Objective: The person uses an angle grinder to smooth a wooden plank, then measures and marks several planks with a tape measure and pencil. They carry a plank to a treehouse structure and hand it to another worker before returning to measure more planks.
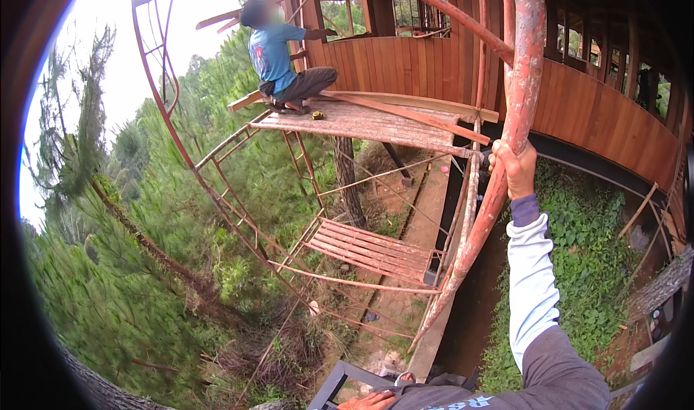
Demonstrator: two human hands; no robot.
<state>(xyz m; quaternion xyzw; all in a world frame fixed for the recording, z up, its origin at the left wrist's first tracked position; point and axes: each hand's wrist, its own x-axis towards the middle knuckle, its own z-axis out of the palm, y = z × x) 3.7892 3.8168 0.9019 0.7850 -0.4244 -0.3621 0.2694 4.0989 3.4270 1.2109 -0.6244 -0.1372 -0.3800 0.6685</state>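
My right hand [515,166] is wrapped round a thick red, paint-flaked scaffold pole [524,85], with the arm stretched up and forward. At the lower edge, my left hand [366,401] shows only in part, beside a dark grey metal frame [341,372]. Its grip is cut off by the picture's edge. Beyond my right hand, a worn scaffold platform [376,124] carries a long wooden board [412,114] and a yellow-and-black tape measure [317,114].
Another person [278,56] in a blue shirt squats on the platform, one arm reaching toward the wooden wall [405,63]. A lower slatted platform [372,249] and thin braces hang above the ground far below. Pine trees [130,287] stand left; green plants [571,244] grow below right.
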